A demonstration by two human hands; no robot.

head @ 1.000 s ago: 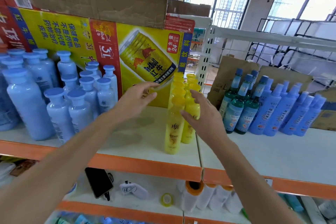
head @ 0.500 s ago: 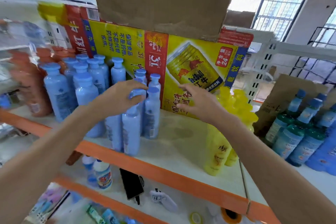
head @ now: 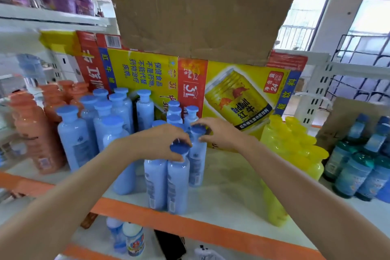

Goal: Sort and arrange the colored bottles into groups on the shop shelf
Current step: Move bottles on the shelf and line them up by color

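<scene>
Up on the white shelf [head: 228,192]: gripping one blue cap [head: 179,148] with curled left fingers [head: 168,139], pinching the next cap [head: 198,130] with right fingers [head: 200,121]. Holding both bottles [head: 178,186] upright mid-shelf, beside bigger blues [head: 73,137]. Probably grouping blues; next, slide both over gently.

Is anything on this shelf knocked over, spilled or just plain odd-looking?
No spill, and the bottles I can see stand upright. The oddest thing is the flattened Red Bull carton behind the light-blue bottles: it stands on its side, so its lettering runs sideways.
</scene>
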